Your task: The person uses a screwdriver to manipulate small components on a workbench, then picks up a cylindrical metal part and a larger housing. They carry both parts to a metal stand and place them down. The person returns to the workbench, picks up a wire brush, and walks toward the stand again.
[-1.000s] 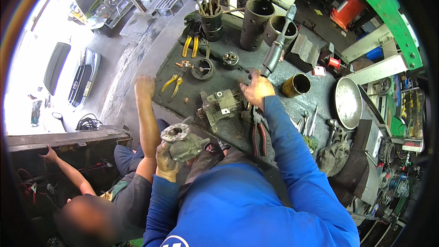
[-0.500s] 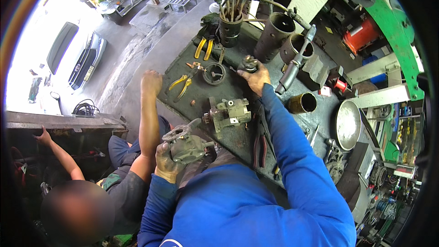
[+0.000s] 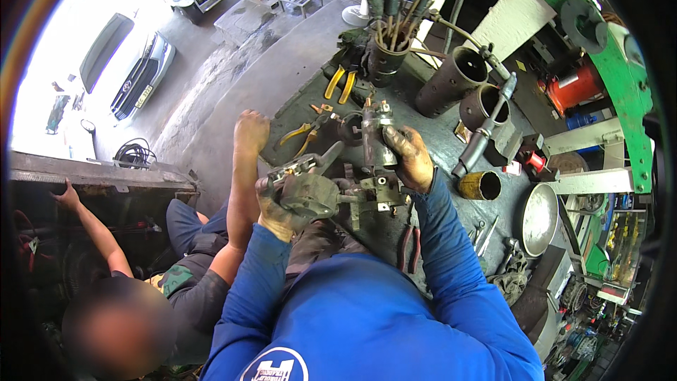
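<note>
Head view: the left hand (image 3: 276,213), in a dirty work glove, is clenched around a grimy metal housing (image 3: 305,190), a rounded casting with a lever-like arm sticking up and away from the palm. The housing sits above the person's lap, at the near edge of the workbench (image 3: 437,142). The right hand (image 3: 410,159), bare and black with grease, grasps a grey metal cylinder (image 3: 377,137) by its side, fingers wrapped round it; the cylinder stands roughly upright, with small terminals on its far end. It is held just beyond and to the right of the housing, the two parts close but apart.

Just below the right hand, between both grips, a small metal block (image 3: 377,194) with holes lies on the bench. Beyond the left hand lie yellow-handled pliers (image 3: 302,132), and farther off a second yellow-handled pair (image 3: 338,85). Past the cylinder stands a dark pot full of tools (image 3: 386,60). To the right of the right hand are two dark tubes (image 3: 451,81), a long grey tool (image 3: 483,130) leaning across them, a brass-coloured can (image 3: 481,185) and a shallow metal bowl (image 3: 539,219). Red-handled pliers (image 3: 410,248) lie near the right elbow.

Left of the left hand, another person's fist (image 3: 251,130) rests on the bench edge; that person crouches below.
</note>
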Demonstrator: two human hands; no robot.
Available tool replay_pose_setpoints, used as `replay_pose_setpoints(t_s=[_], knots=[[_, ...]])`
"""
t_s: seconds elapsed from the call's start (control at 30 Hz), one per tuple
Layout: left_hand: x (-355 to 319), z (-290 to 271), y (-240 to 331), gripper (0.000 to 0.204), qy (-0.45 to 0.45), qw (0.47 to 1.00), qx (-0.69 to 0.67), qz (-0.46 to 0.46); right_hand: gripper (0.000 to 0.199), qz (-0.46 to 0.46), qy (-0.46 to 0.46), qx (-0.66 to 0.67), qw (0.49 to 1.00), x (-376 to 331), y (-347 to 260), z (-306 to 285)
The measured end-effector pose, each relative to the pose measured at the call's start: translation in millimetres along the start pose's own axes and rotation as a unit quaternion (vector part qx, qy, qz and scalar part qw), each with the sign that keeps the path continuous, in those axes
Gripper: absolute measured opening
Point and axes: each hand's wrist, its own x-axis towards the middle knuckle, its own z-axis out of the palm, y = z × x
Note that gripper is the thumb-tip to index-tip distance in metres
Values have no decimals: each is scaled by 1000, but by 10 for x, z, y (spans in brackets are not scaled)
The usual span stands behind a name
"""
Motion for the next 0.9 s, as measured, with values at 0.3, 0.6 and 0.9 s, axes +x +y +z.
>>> replay_pose_setpoints(t_s=[0.3, 0.6, 0.9], knots=[[55, -350, 204, 114, 104, 993, 50, -23, 55, 38, -108, -350, 930, 60, -510, 561], [-197, -866, 66, 109, 97, 995, 3, 37, 53, 60, -102, -475, 872, -58, -310, 650], [-343, -926, 198, 110, 147, 982, 68, 96, 106, -6, -19, -669, 743, 586, 162, -168]])
